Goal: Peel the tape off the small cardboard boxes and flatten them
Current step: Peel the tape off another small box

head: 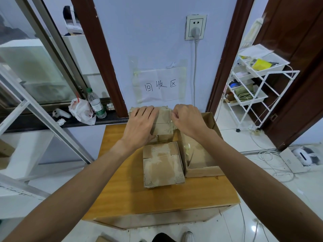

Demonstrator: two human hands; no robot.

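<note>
Wall socket (196,21) with plug (195,31) above taped paper sign (160,84). Water bottle (96,103) beside crumpled bag (81,110) on sill (111,119). White rack (253,81) at right.

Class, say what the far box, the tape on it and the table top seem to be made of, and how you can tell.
Far box: brown cardboard, matt, with frayed edges. Tape: probably thin clear plastic film, glossy and wrinkled. Table top: wood or wood-look laminate, smooth orange-brown with grain; cannot tell which.
</note>
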